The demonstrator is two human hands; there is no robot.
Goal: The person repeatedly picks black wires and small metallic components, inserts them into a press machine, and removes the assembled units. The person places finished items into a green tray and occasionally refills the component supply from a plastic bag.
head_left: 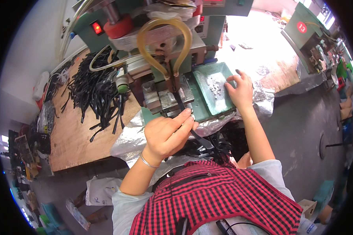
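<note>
My left hand (166, 135) is closed around a slim black strip (200, 140). Its upper end runs into the metal fixture (166, 98) of the press machine, and its lower end slants down to the right past my fingers. My right hand (241, 90) hovers at the right edge of a green tray (203, 84). Its thumb and index fingertip come together while the other fingers stay stretched; whatever lies between the tips is too small to make out. Small silvery metal parts (215, 87) are scattered in the tray.
A large heap of black strips (94, 84) lies on the wooden table (72, 135) at left. A yellowish tube (142, 37) loops over the fixture. Crumpled silvery sheeting (131, 137) covers the table's front edge. Another green machine (304, 35) stands at far right.
</note>
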